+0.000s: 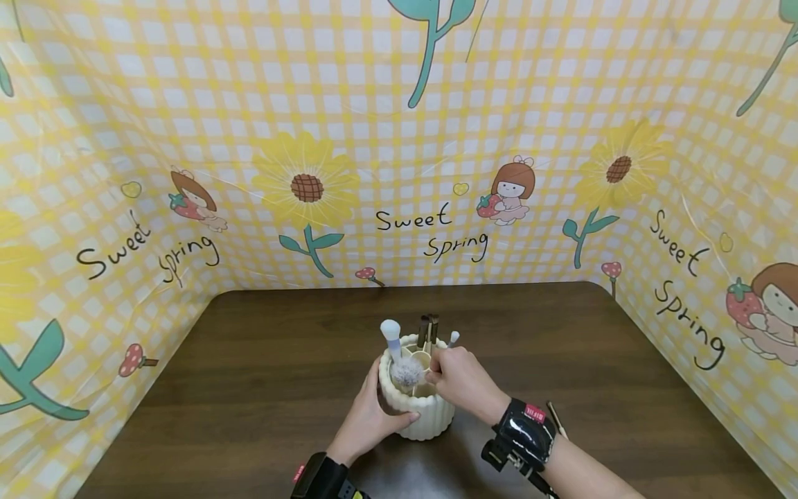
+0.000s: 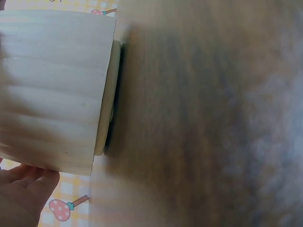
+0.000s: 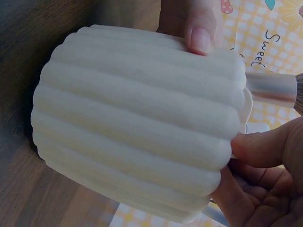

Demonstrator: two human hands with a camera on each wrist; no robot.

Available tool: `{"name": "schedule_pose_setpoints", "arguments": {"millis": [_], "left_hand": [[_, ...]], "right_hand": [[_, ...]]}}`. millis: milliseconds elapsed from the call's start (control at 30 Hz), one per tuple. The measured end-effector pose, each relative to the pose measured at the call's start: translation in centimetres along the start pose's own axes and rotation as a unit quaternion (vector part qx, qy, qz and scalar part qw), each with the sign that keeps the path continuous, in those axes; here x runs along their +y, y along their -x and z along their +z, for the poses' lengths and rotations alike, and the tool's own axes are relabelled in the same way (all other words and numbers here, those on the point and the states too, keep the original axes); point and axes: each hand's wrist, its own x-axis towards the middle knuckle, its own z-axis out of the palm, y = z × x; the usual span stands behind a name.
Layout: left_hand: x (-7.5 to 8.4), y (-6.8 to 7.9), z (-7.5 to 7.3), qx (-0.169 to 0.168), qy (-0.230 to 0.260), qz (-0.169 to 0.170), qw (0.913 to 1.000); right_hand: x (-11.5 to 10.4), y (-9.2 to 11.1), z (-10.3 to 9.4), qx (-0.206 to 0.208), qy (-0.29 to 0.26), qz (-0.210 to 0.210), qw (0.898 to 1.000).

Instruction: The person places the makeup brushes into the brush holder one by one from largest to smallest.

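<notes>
Here it stands, the cream ribbed holder [image 1: 430,419], upright around mid-counter [image 1: 280,346], its long axis vertical, mouth facing up and brushes [image 1: 391,329] rising from it! Your left hand [image 1: 368,416] grips its side, thumb across the front, while your right hand [image 1: 467,381] curls at the rim, though what it pinches I can't tell. Dark wood grain below you, yellow checked cloth [image 1: 374,166] around!

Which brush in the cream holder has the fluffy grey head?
The frontmost makeup brush, beside the right hand; the other brushes show smaller white or brown ends.
</notes>
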Motion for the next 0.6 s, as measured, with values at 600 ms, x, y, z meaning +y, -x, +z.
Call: {"name": "schedule_pose_setpoints", "arguments": {"millis": [600], "left_hand": [[0.1,-0.1,-0.2,-0.009,0.007,-0.004,0.9999]], "right_hand": [[1.8,-0.9,-1.0,-0.048,0.012,-0.083,0.995]]}}
